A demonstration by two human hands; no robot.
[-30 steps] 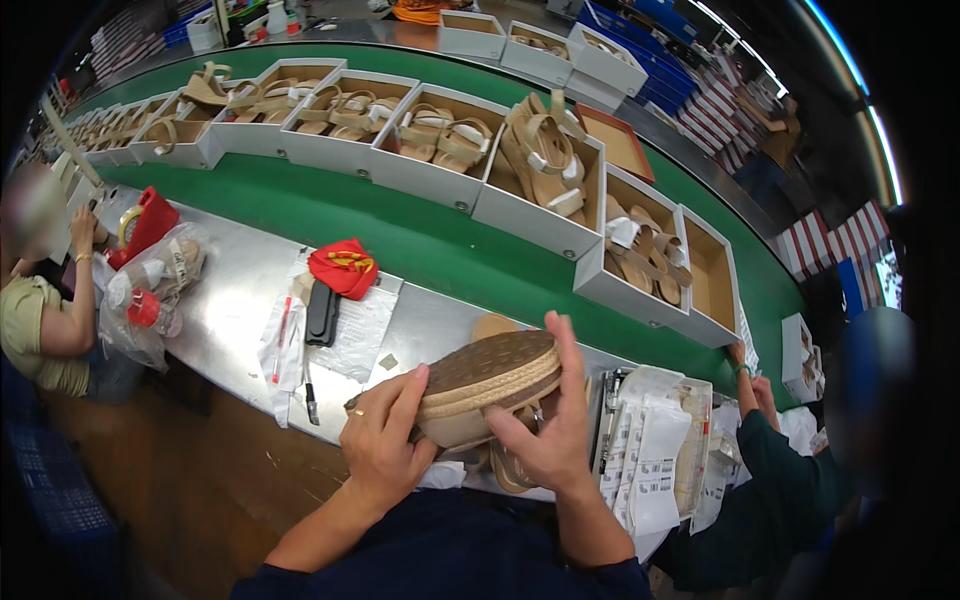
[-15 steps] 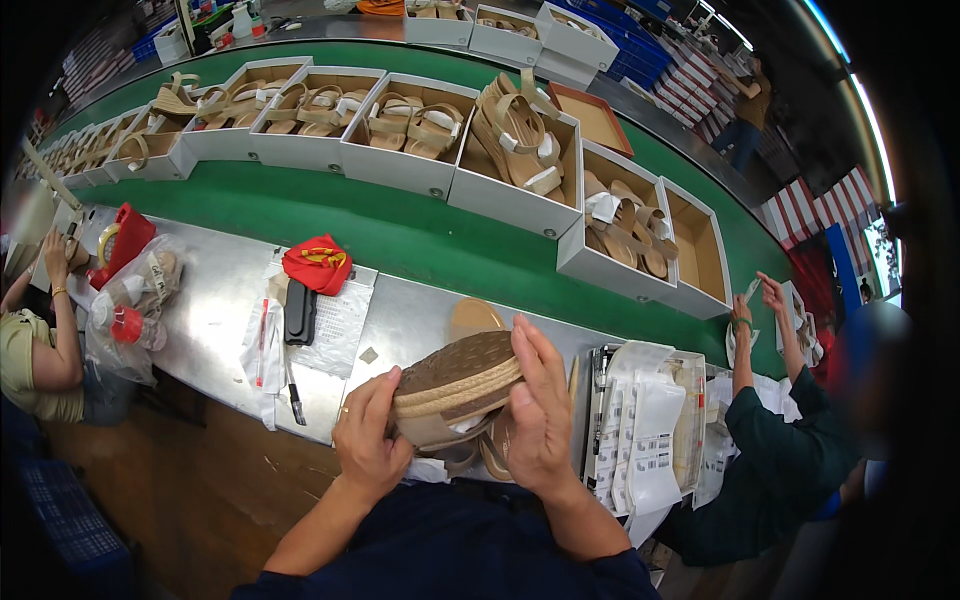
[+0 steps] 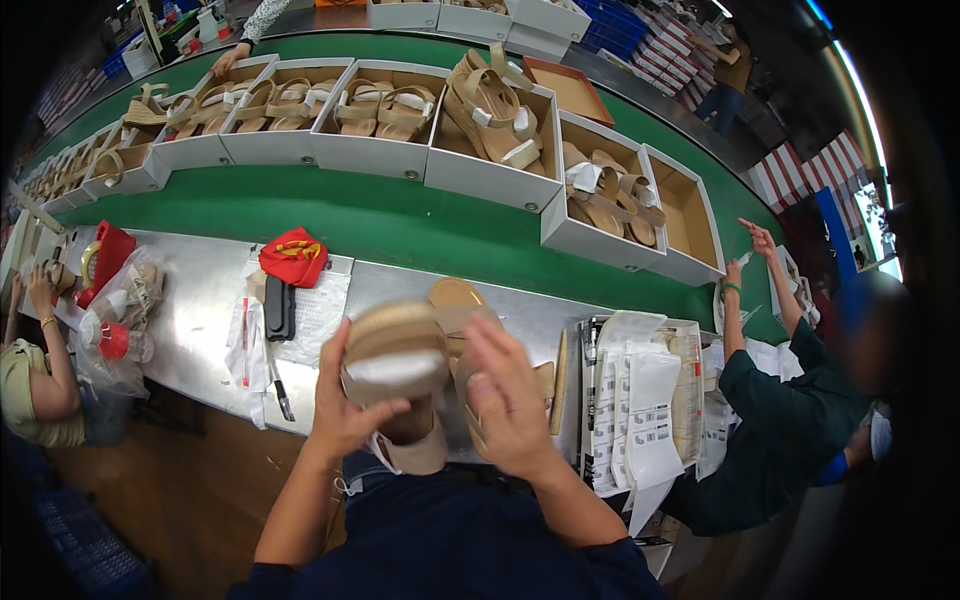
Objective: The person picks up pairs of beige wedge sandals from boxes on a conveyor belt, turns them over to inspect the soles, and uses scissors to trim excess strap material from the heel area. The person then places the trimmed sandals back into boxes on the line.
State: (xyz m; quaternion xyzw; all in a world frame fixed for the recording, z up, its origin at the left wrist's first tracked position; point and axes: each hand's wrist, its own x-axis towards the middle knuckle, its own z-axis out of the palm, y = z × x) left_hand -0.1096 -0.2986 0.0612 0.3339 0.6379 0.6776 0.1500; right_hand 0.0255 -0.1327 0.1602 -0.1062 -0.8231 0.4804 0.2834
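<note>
At the metal bench (image 3: 392,287): left hand (image 3: 338,412) clamped on wedge sandal (image 3: 395,340); right hand (image 3: 510,418) blurred, fingers apart. Looks like handling step; two-handed grip would need right fingers closing.

A shiny metal worktop (image 3: 205,325) runs before you alongside a long green surface (image 3: 390,220) in a crowded workshop, a brown floor (image 3: 220,475) showing below to your left. To your right, a strip light (image 3: 866,125) glows near stacked red-and-white striped boxes (image 3: 800,175)

Tube light (image 3: 862,105) upper R, sheen on metal table (image 3: 200,290), R fingers (image 3: 505,365) blurry, edges dark w/ fisheye bend.
</note>
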